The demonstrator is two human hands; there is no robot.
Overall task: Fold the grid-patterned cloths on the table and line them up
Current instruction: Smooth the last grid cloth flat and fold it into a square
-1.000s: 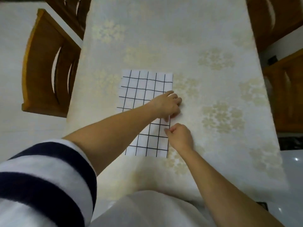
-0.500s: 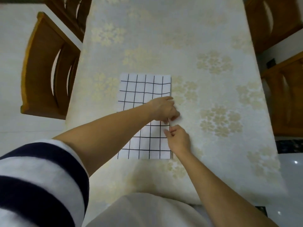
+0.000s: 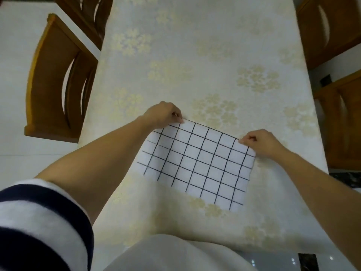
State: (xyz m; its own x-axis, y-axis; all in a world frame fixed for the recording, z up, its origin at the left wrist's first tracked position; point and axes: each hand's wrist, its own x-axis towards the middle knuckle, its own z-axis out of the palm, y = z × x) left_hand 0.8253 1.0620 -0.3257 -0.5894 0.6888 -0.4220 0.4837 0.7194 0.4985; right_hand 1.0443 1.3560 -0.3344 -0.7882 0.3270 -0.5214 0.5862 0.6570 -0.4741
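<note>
Both hands, left hand (image 3: 163, 114) and right hand (image 3: 257, 140), pinch the grid-patterned cloth's (image 3: 197, 163) far corners at frame centre; uneven pulling could skew the fold.

A home dining room, shown by a long tabletop (image 3: 205, 45) covered in a floral cloth, wooden chairs (image 3: 56, 79) set along both sides, pale tiled floor (image 3: 17, 45).

Grid cloth (image 3: 197, 165) at frame centre, lying slantwise on the floral surface (image 3: 205, 45). Left hand (image 3: 163, 115) pinches its upper-left corner; right hand (image 3: 259, 142) pinches its upper-right corner. Wooden chairs (image 3: 52, 81) flank both frame edges.
</note>
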